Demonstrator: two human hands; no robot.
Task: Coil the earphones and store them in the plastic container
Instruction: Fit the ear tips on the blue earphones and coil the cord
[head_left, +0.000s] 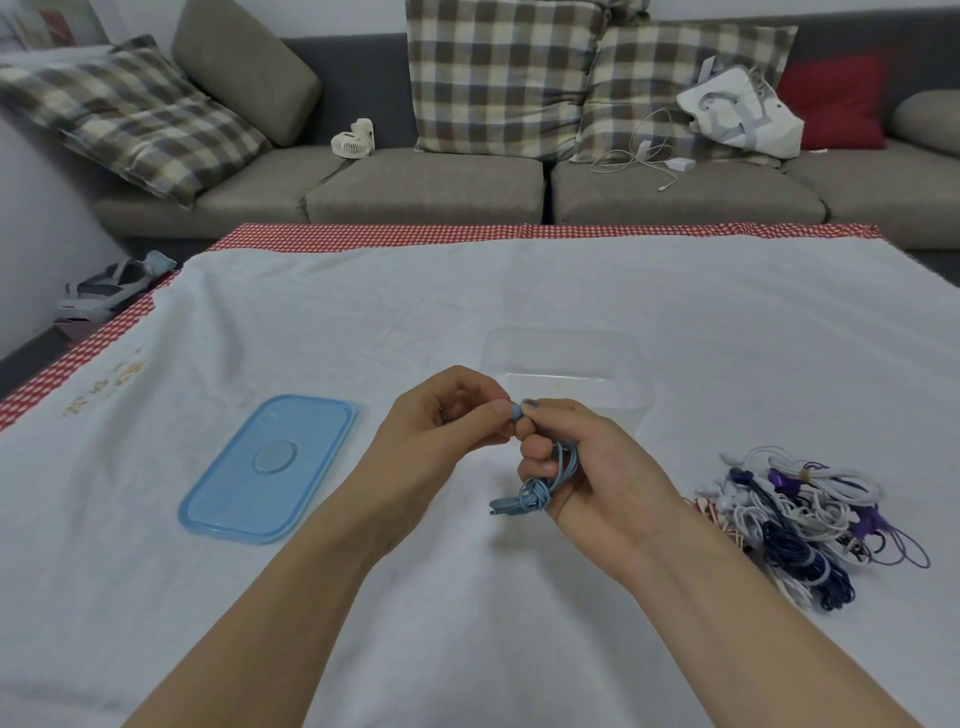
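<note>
Now my right hand (587, 467) grips the blue coil (550, 480), my left hand (447, 421) pinches its earbud (515, 411); the container (563, 371) lies just behind them.

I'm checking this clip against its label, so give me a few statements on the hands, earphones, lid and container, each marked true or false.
1. The right hand holds a coiled blue earphone. True.
2. The blue lid sits on the container. False: it lies flat on the cloth, left of the hands, apart from the container.
3. The container already holds earphones. False: it looks empty.
4. A pile of earphones lies on the cloth to the right of the right hand. True.
5. The left hand rests flat on the cloth. False: it is raised and pinches the blue earphone's end beside the right hand's fingertips.
</note>
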